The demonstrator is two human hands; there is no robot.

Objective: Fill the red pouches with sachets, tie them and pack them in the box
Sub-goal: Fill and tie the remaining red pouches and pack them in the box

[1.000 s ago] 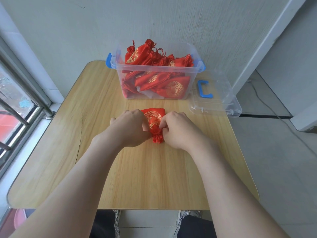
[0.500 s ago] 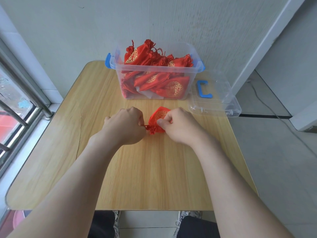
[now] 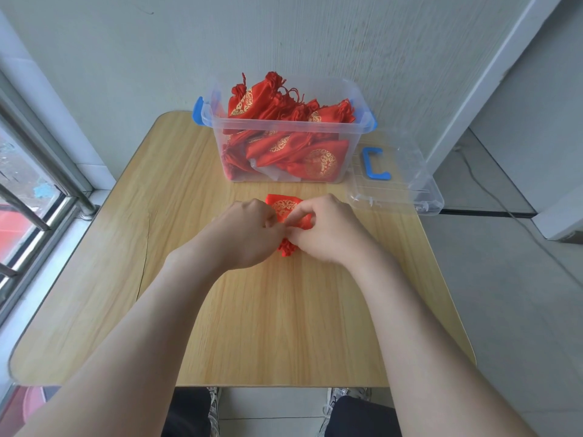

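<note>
Clear box full of red pouches; left hand, right hand tight around one pouch on table

Bright soft daylight from window at left; faint shadows; wide-angle edge bending; slight softness.

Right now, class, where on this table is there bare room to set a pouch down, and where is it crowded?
Bare: the left strip of table beside the left hand, and the near middle by the front edge. Crowded: the far edge, with box and lid, and the centre, where the right hand too pinches the pouch.
</note>
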